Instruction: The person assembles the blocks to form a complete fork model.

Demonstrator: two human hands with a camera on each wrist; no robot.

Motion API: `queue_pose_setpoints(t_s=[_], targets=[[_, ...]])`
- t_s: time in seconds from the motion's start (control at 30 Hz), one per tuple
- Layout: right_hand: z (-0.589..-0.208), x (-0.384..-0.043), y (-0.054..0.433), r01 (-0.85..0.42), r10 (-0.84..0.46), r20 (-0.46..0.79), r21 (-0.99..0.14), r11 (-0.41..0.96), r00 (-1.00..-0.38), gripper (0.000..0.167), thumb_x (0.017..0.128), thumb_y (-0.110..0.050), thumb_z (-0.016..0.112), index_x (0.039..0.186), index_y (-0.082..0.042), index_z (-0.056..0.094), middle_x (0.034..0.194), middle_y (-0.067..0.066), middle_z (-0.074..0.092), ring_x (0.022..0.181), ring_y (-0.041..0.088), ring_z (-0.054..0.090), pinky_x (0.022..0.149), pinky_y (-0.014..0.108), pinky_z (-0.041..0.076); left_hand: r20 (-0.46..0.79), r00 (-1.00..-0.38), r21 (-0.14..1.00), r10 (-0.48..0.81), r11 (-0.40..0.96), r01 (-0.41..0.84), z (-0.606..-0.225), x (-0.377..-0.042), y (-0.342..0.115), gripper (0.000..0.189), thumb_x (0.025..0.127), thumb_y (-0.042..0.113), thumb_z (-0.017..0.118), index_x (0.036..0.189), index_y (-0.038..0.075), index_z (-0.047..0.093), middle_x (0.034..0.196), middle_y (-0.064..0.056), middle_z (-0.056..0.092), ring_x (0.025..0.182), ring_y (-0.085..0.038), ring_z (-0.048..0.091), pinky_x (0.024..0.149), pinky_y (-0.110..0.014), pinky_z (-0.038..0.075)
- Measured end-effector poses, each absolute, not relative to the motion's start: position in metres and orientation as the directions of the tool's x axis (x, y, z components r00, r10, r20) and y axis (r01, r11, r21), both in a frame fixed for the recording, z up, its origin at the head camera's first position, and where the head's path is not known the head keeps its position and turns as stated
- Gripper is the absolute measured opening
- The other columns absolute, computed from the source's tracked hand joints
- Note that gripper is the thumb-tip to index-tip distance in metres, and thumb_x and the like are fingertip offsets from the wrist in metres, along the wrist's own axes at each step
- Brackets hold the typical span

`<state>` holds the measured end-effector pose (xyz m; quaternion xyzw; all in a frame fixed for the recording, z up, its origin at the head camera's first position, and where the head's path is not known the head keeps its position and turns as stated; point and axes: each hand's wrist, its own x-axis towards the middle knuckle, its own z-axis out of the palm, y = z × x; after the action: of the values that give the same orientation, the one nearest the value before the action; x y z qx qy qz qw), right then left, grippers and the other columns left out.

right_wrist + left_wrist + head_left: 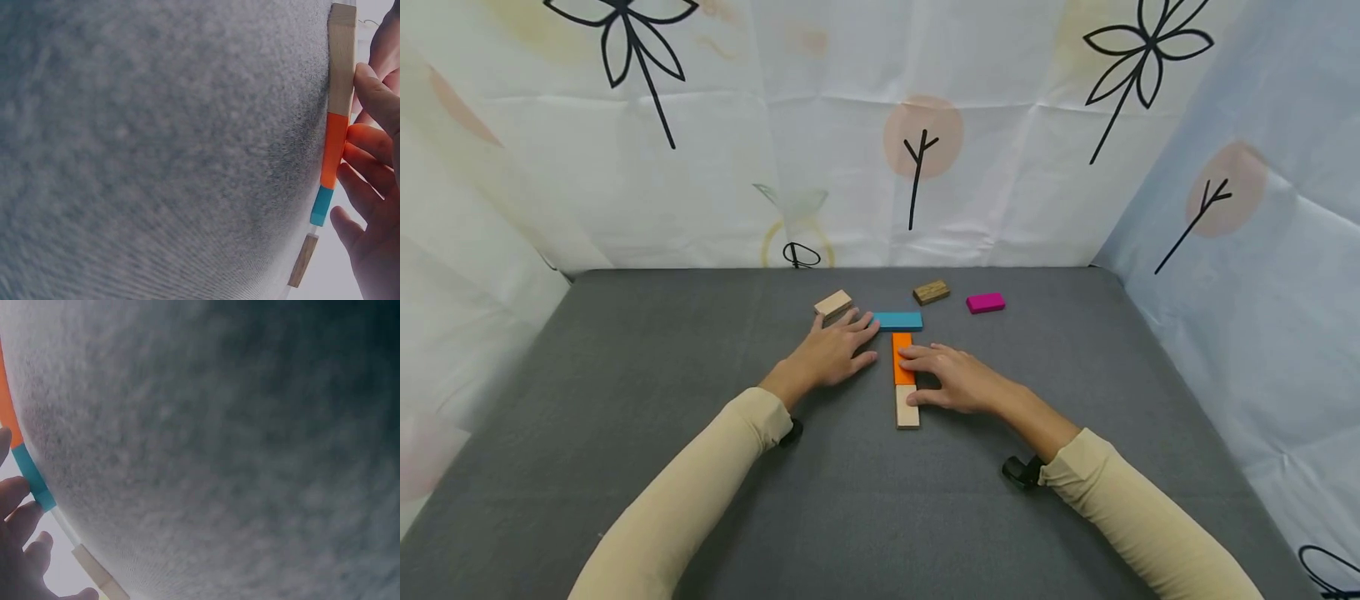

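Note:
A blue block (pixel 901 322) lies crosswise on the grey table, and the fingertips of my left hand (pixel 833 348) touch its left end. Below it an orange block (pixel 902 342) points toward me, end to end with a pale wooden block (pixel 907 418). My right hand (pixel 962 382) rests its fingers on the orange block and its thumb on the pale one. Both hands have spread, fairly straight fingers. In the right wrist view the wooden block (pixel 341 62), orange block (pixel 334 150) and blue block (pixel 322 206) line up beside the fingers.
Another pale wooden block (pixel 832 303) lies just beyond my left fingers. Toward the back are a brown wooden block (pixel 931 292) and a magenta block (pixel 986 302). Patterned white cloth (pixel 842 167) hangs behind the table's back edge and along both sides.

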<state>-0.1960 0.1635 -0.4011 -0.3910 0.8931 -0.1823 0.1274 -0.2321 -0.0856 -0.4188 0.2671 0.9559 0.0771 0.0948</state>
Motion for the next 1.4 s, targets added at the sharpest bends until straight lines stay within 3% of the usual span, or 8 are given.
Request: queue_pose_setpoints(t_s=[1.07, 1.4], targets=[[-0.4024, -0.2014, 0.1634, -0.656, -0.747, -0.083, -0.420, 0.627, -0.660, 0.063, 0.092, -0.043, 0.069, 0.140, -0.004, 0.058, 0.153, 0.012, 0.044, 0.139, 0.041, 0.040, 0.111, 0.058, 0.032, -0.134, -0.796, 0.162, 0.591, 0.805, 0.571, -0.4165, -0.2290, -0.0855, 0.064, 0.104, 0.047, 0.046, 0.158, 0.017, 0.030, 0.163, -0.005, 0.025, 0.152, -0.027, 0.017, 0.115, -0.063, 0.019], [-0.4022, -0.2041, 0.1628, -0.671, -0.757, -0.073, -0.414, 0.615, -0.649, 0.061, 0.091, -0.041, 0.071, 0.139, -0.004, 0.059, 0.152, 0.011, 0.046, 0.140, 0.038, 0.040, 0.111, 0.056, 0.033, -0.131, -0.799, 0.174, 0.586, 0.807, 0.564, -0.4183, -0.2298, -0.0848, 0.063, 0.105, 0.047, 0.045, 0.158, 0.017, 0.030, 0.163, -0.005, 0.025, 0.152, -0.027, 0.016, 0.115, -0.063, 0.019]])
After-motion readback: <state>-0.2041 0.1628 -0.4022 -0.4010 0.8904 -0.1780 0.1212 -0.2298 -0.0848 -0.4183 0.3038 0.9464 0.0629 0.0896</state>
